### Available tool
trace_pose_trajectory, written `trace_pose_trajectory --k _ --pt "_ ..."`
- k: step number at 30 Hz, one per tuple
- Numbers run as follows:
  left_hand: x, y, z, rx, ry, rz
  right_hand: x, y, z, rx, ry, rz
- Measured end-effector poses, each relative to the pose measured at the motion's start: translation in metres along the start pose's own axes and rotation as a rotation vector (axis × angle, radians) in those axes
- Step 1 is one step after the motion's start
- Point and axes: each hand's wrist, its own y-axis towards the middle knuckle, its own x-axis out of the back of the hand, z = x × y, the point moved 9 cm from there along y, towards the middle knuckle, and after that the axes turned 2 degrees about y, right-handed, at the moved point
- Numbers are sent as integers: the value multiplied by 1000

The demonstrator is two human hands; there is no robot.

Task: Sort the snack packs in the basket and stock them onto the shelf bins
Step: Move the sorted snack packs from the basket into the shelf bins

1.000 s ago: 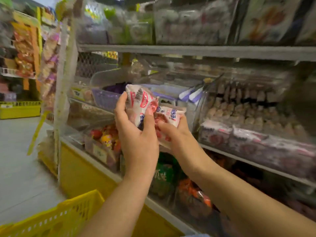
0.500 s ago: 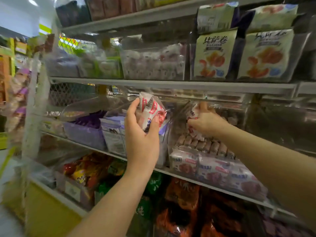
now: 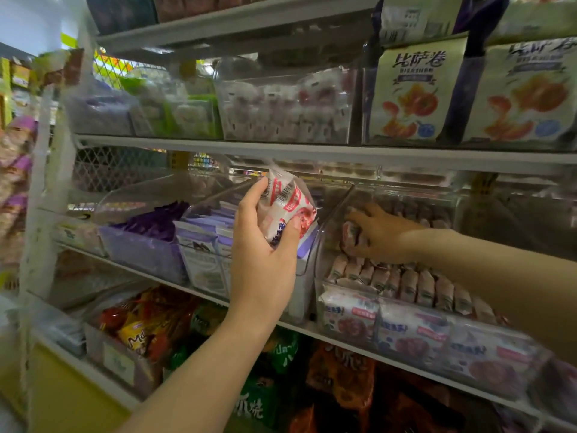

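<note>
My left hand (image 3: 265, 245) grips a small bunch of white-and-red snack packs (image 3: 288, 207) in front of the middle shelf. My right hand (image 3: 379, 234) reaches into a clear shelf bin (image 3: 331, 242) to the right and holds one white-and-red snack pack (image 3: 349, 234) down among the rows of like packs (image 3: 406, 282) standing on edge there. Its fingers curl around the pack. The basket is out of view.
Left of that bin stand clear bins of pale purple packs (image 3: 203, 248) and dark purple packs (image 3: 156, 220). The shelf above (image 3: 312, 153) carries bins of white packs and tall pizza-roll bags (image 3: 412, 95). Below are orange, green and red snack bags (image 3: 150, 326).
My right hand has gone deeper and lower into the clear bin with its pack. My left hand keeps its packs at about the same spot. The view has come closer to the shelf.
</note>
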Motion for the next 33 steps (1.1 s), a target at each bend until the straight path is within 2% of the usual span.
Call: trace_pose_trajectory --k 2,4,7,10,13,15,17,20,22,25,28,30,33 --pt "-6 -1 0 -8 -17 23 4 2 4 17 -25 -85" --pt "-11 0 -2 -25 -15 46 3 5 5 -43 -16 -118" --pt "-15 0 -6 -47 -12 82 -1 7 -2 -90 68 -61" --pt "-17 2 -16 -96 -7 91 9 -5 -7 2 197 -21" --pt "-30 3 -27 -153 7 155 21 -24 -11 56 184 0" --pt "-47 2 -29 -164 39 250 30 -38 -11 84 156 19" --pt "-68 0 -25 -126 45 399 48 -55 -12 122 228 3" --pt "-101 -10 -9 32 -77 668 67 -87 -13 190 684 67" --pt "-120 -19 -4 114 -142 771 72 -110 -8 222 810 86" --pt "-142 -30 -7 110 -117 840 78 -129 -2 288 609 -10" --pt "-155 -32 -11 91 -61 825 79 -133 -12 233 512 -37" --pt "-155 -26 -14 -27 127 751 81 -135 -25 174 420 -69" --pt "-149 -20 -18 -207 327 683 102 -137 -42 105 236 -292"
